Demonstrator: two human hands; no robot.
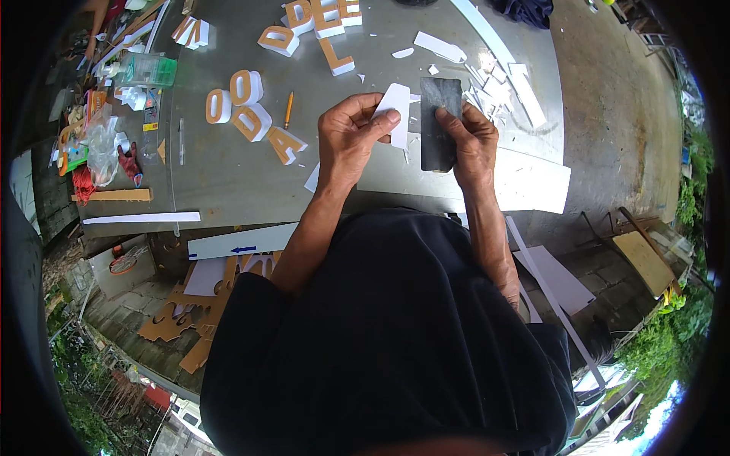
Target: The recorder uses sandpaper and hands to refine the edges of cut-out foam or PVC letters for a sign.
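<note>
Over the table my left hand [352,135] is closed on a small white flat strip [398,100], pinched between thumb and fingers, with one end pointing away from me. Just to its right, my right hand [476,144] grips a dark grey rectangular sanding block [438,91], thumb flat on its face and fingers behind. Strip and block are held close side by side, with a narrow gap between them. Left of my hands, several tan-faced, white-sided block letters [245,88] lie on the table, with an orange pencil [289,109] beside them.
The grey table [205,64] bears white offcuts [493,90] at right and a long white strip [487,32]. A green bottle [152,70], a plastic bag [103,156] and clutter crowd the left side. A large white sheet [525,182] lies along the near right edge.
</note>
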